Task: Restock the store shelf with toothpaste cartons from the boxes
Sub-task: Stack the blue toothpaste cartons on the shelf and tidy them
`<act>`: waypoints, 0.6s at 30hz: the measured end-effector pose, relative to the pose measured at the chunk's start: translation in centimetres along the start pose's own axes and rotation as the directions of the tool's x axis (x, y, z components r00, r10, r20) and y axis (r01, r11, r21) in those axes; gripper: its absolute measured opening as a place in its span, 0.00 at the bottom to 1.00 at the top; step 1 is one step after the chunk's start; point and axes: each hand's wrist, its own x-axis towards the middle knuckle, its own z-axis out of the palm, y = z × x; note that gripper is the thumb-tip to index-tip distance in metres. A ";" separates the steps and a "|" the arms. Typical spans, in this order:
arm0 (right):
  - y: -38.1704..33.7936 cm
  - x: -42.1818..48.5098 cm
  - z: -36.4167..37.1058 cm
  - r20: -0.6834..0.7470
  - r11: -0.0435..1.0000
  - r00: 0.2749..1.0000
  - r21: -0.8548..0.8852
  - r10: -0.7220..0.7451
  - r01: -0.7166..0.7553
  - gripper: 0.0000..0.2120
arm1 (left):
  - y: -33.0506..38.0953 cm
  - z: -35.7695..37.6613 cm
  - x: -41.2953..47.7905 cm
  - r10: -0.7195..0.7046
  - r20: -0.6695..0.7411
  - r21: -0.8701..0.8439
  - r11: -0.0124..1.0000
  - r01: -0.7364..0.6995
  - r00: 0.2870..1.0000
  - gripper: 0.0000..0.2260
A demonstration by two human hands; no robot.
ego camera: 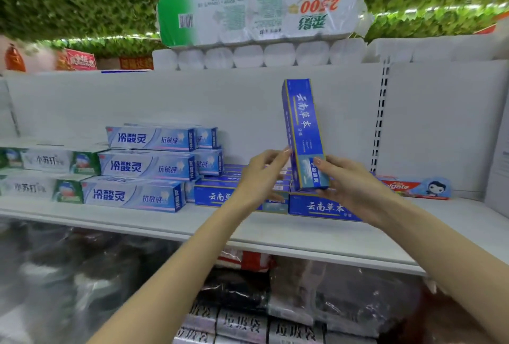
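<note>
A dark blue toothpaste carton (pixel 303 129) stands nearly upright above the white shelf (pixel 303 236). My right hand (pixel 349 181) grips its lower end. My left hand (pixel 261 173) touches the carton's left edge with its fingertips. Below them, more dark blue cartons (pixel 322 207) lie flat in low stacks on the shelf. To the left sit stacked pale blue cartons (pixel 143 167) and green-and-white cartons (pixel 46 162).
A red Colgate carton (pixel 413 186) lies at the shelf's right end. Toilet paper packs (pixel 261 10) sit on the top shelf. Plastic-wrapped goods (pixel 316 302) fill the shelf below. A slotted upright (pixel 381 115) divides the back panel.
</note>
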 end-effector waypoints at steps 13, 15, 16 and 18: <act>-0.8 14.4 -1.9 0.160 0.434 0.950 -0.860 -0.270 0.268 0.15 | -11.0 -7.4 3.3 0.248 -0.063 0.871 0.486 -0.068 0.967 0.37; -0.4 16.1 -1.4 0.220 0.332 0.944 -0.896 -0.248 0.296 0.16 | -10.9 -7.4 3.3 0.239 -0.067 0.869 0.491 -0.061 0.969 0.37; -0.1 16.8 -1.2 0.231 0.306 0.943 -0.904 -0.238 0.299 0.17 | -11.0 -7.4 3.3 0.237 -0.069 0.868 0.492 -0.058 0.969 0.37; 0.4 17.9 -1.1 0.235 0.279 0.946 -0.914 -0.225 0.294 0.18 | -11.1 -7.5 3.4 0.236 -0.075 0.869 0.491 -0.053 0.969 0.37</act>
